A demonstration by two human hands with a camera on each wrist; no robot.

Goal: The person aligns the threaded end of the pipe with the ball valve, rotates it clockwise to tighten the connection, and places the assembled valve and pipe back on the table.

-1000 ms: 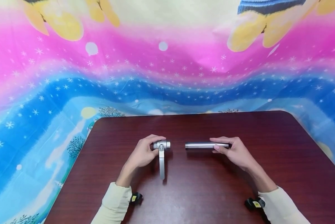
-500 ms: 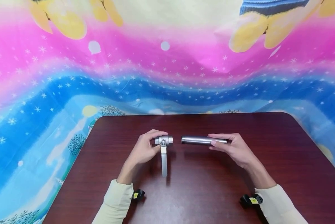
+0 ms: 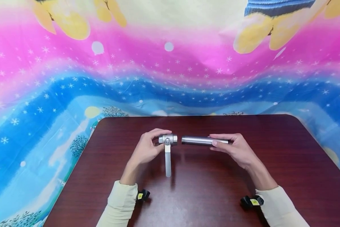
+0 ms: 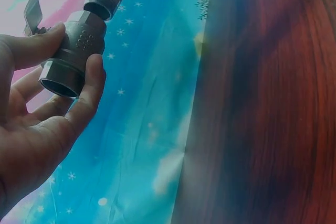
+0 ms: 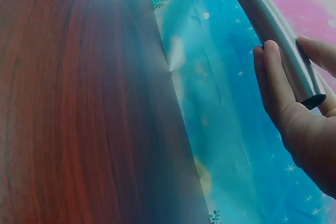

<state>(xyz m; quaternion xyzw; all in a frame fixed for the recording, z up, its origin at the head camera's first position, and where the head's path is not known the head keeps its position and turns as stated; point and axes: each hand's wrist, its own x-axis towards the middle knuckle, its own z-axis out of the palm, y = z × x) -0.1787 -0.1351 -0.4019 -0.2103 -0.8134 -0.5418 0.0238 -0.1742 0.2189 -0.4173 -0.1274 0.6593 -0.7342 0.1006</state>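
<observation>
In the head view my left hand grips a steel ball valve by its body, between thumb and fingers. The valve's long lever points toward me. Across from it, my right hand pinches the right part of a metal pipe, which lies nearly level in the air. A narrow gap shows between the pipe's left end and the valve's right opening. Threads mark the pipe end in the left wrist view, beside the valve's hex collar. The right wrist view shows the pipe's near end by the palm.
Below the hands is a dark red-brown wooden table with rounded far corners. A colourful printed cloth hangs behind it and down its sides. Black wrist devices with yellow labels sit at both cuffs.
Both hands have risen a little in the head view. The pipe has moved left and the valve slightly right, so the gap between them has narrowed.
</observation>
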